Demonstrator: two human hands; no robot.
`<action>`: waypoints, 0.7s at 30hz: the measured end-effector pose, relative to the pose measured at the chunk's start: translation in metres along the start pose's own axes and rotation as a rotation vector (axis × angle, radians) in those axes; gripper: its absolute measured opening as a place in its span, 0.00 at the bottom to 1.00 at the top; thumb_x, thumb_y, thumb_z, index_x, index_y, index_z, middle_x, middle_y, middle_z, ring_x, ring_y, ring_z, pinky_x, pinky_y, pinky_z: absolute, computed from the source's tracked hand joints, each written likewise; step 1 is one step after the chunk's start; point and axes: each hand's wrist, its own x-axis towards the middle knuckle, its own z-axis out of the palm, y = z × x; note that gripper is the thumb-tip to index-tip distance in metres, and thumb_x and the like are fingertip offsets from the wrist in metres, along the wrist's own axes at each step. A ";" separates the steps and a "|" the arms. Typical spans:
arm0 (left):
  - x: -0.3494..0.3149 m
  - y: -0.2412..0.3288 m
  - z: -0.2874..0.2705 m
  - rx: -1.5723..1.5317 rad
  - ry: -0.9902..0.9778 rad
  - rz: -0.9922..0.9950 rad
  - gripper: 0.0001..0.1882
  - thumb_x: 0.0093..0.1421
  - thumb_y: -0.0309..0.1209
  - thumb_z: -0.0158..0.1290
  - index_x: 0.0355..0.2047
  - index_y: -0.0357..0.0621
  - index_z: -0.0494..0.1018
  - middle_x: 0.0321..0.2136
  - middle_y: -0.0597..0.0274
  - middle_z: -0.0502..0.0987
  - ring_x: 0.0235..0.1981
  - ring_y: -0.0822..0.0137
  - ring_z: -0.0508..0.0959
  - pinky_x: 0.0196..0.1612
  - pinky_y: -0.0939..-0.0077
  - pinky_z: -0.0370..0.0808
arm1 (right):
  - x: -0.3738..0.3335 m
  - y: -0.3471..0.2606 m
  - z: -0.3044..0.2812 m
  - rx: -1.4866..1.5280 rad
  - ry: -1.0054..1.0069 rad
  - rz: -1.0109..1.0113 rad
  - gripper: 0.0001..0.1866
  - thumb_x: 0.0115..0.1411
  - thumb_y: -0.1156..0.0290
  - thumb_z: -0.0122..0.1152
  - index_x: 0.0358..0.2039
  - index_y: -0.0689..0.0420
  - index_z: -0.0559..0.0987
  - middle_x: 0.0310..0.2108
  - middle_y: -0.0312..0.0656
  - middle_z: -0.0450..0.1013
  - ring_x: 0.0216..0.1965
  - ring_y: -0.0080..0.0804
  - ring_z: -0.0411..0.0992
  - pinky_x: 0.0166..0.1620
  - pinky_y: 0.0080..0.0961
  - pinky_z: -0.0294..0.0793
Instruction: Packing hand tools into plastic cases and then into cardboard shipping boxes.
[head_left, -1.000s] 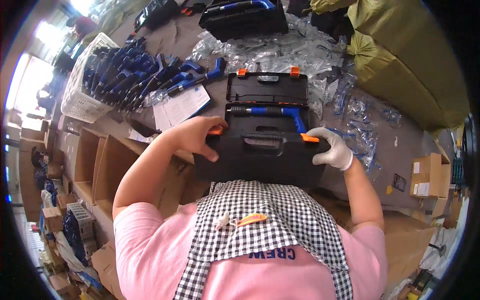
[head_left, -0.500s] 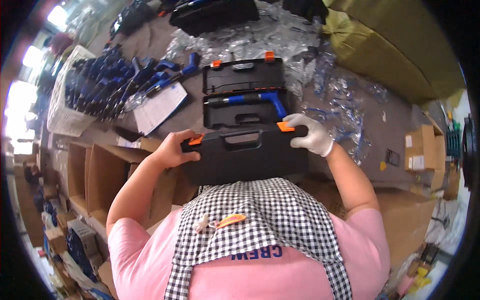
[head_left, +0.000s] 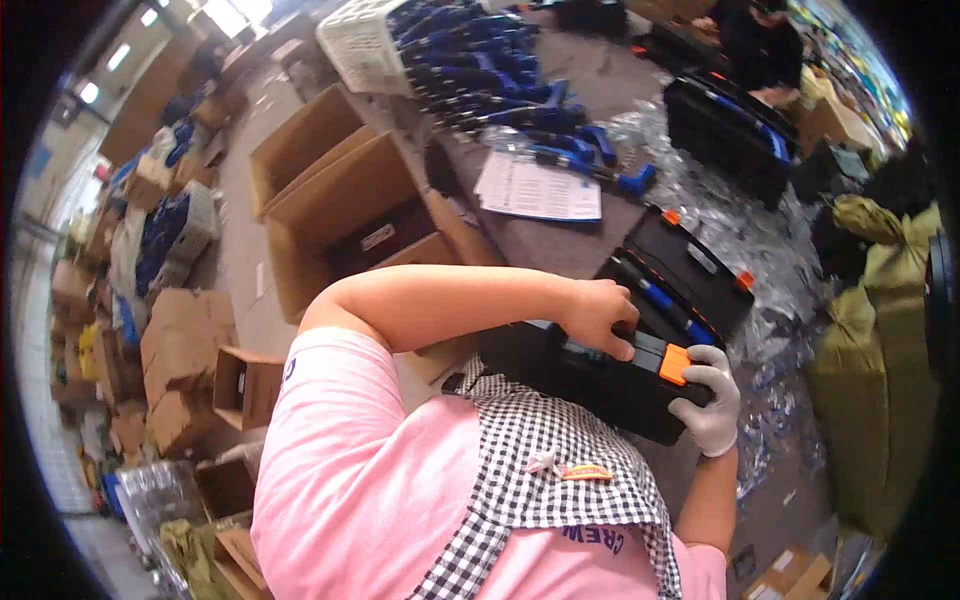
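A closed black plastic tool case (head_left: pixel 600 385) stands tilted against the front of my checked apron. My bare left hand (head_left: pixel 598 315) reaches across, its fingers curled at the handle on the case's top edge. The white-gloved right hand (head_left: pixel 714 405) grips the right end of the case beside an orange latch (head_left: pixel 675 364). Just beyond lies an open black case (head_left: pixel 690 270) with orange latches. A blue and black tool (head_left: pixel 662 300) rests in its lower half, partly hidden by my left hand and the closed case.
Cardboard boxes (head_left: pixel 340 225) stand open at left. A white crate (head_left: pixel 365 45) and heaped blue tools (head_left: pixel 480 65) lie beyond, near printed sheets (head_left: pixel 540 187). Clear plastic wrapping (head_left: pixel 800 280) covers the right side. Another person (head_left: pixel 762 50) is by a large black case (head_left: pixel 730 130).
My left hand has moved from the left latch along the top edge to the handle. The right hand still holds the right end. My view has swung left.
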 end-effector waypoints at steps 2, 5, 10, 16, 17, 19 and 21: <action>-0.028 -0.006 0.001 -0.321 -0.026 -0.134 0.24 0.60 0.49 0.53 0.41 0.36 0.74 0.30 0.52 0.80 0.35 0.56 0.79 0.43 0.62 0.74 | 0.021 -0.006 0.010 0.012 -0.037 -0.057 0.23 0.29 0.83 0.68 0.32 0.56 0.77 0.44 0.47 0.70 0.45 0.42 0.71 0.50 0.34 0.70; -0.088 0.008 -0.037 -0.557 -0.228 -0.291 0.20 0.63 0.42 0.52 0.38 0.33 0.72 0.27 0.55 0.78 0.29 0.62 0.78 0.36 0.66 0.74 | 0.056 -0.034 0.029 0.069 -0.114 -0.283 0.25 0.27 0.84 0.72 0.30 0.54 0.77 0.42 0.45 0.69 0.43 0.43 0.72 0.45 0.35 0.73; -0.205 0.036 -0.097 -0.360 0.190 -0.224 0.13 0.59 0.34 0.56 0.33 0.34 0.71 0.25 0.48 0.75 0.25 0.51 0.76 0.32 0.64 0.73 | 0.129 -0.086 0.075 0.021 0.013 -0.665 0.20 0.39 0.72 0.75 0.34 0.51 0.76 0.44 0.46 0.67 0.45 0.48 0.71 0.46 0.42 0.72; -0.350 0.003 -0.130 -0.419 0.738 -0.758 0.10 0.57 0.26 0.58 0.34 0.31 0.73 0.23 0.67 0.75 0.26 0.75 0.72 0.31 0.76 0.72 | 0.192 -0.054 0.118 0.074 0.017 -0.494 0.30 0.53 0.51 0.70 0.49 0.58 0.74 0.53 0.52 0.67 0.54 0.42 0.66 0.56 0.38 0.65; -0.363 -0.029 -0.119 -0.426 0.729 -0.810 0.08 0.58 0.26 0.56 0.31 0.31 0.72 0.21 0.65 0.74 0.25 0.75 0.72 0.30 0.76 0.71 | 0.198 -0.050 0.135 0.145 -0.054 -0.410 0.27 0.52 0.54 0.71 0.45 0.59 0.76 0.50 0.50 0.70 0.52 0.41 0.68 0.54 0.36 0.66; -0.381 -0.100 -0.095 -0.460 0.785 -0.781 0.09 0.58 0.28 0.54 0.28 0.33 0.71 0.19 0.64 0.73 0.23 0.73 0.72 0.28 0.76 0.70 | 0.211 -0.039 0.159 0.130 -0.205 -0.288 0.18 0.50 0.69 0.70 0.41 0.61 0.77 0.46 0.48 0.73 0.48 0.38 0.71 0.52 0.33 0.68; -0.390 -0.152 -0.088 -0.539 0.687 -0.862 0.10 0.59 0.29 0.54 0.27 0.33 0.71 0.19 0.63 0.73 0.22 0.72 0.73 0.28 0.75 0.70 | 0.222 -0.034 0.179 0.124 -0.243 -0.199 0.17 0.45 0.83 0.61 0.39 0.63 0.78 0.44 0.47 0.74 0.44 0.34 0.73 0.47 0.27 0.71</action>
